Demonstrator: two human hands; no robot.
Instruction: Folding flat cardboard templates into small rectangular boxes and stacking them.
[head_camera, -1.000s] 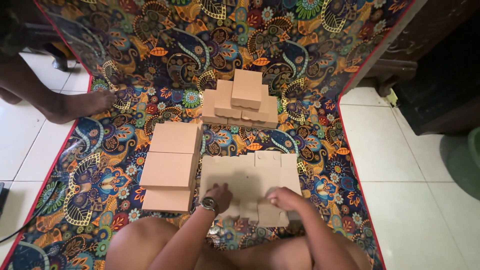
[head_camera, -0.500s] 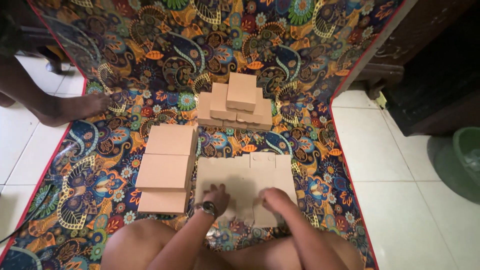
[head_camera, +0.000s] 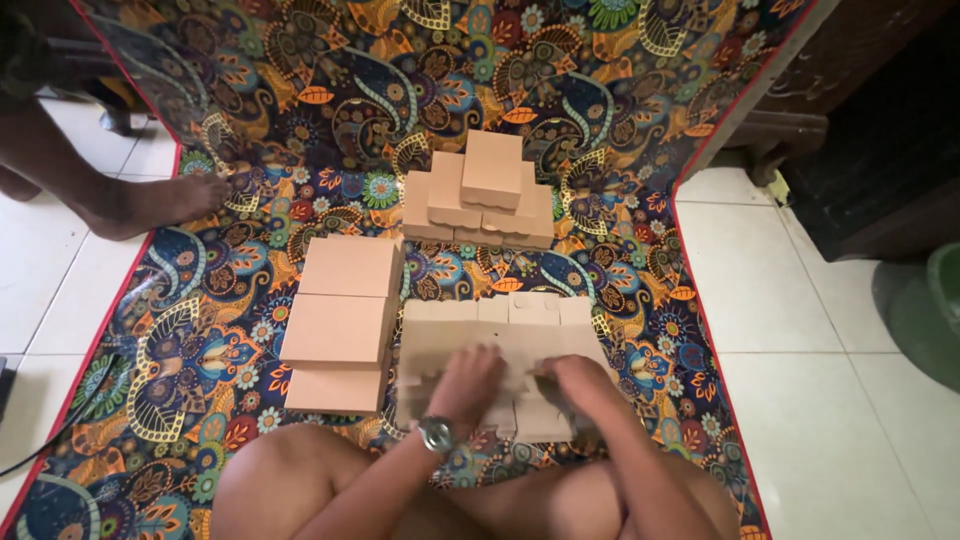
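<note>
A flat, unfolded brown cardboard box blank (head_camera: 500, 330) lies on the patterned mat right in front of my knees. My left hand (head_camera: 465, 385), with a wristwatch, presses on its near left part. My right hand (head_camera: 580, 385) rests on its near right part, fingers curled over a flap. To the left stands a row of three folded brown boxes (head_camera: 340, 320). Farther back sits a stepped stack of more brown boxes (head_camera: 485, 195).
The colourful paisley mat (head_camera: 300, 120) with a red border covers the floor; white tiles (head_camera: 820, 300) lie on both sides. Another person's bare foot (head_camera: 150, 200) rests at the mat's left edge. Dark wooden furniture (head_camera: 860, 120) and a green tub (head_camera: 925, 310) stand at right.
The camera view shifted slightly. Both hands stayed on the flat cardboard and moved a little closer together over its near flaps.
</note>
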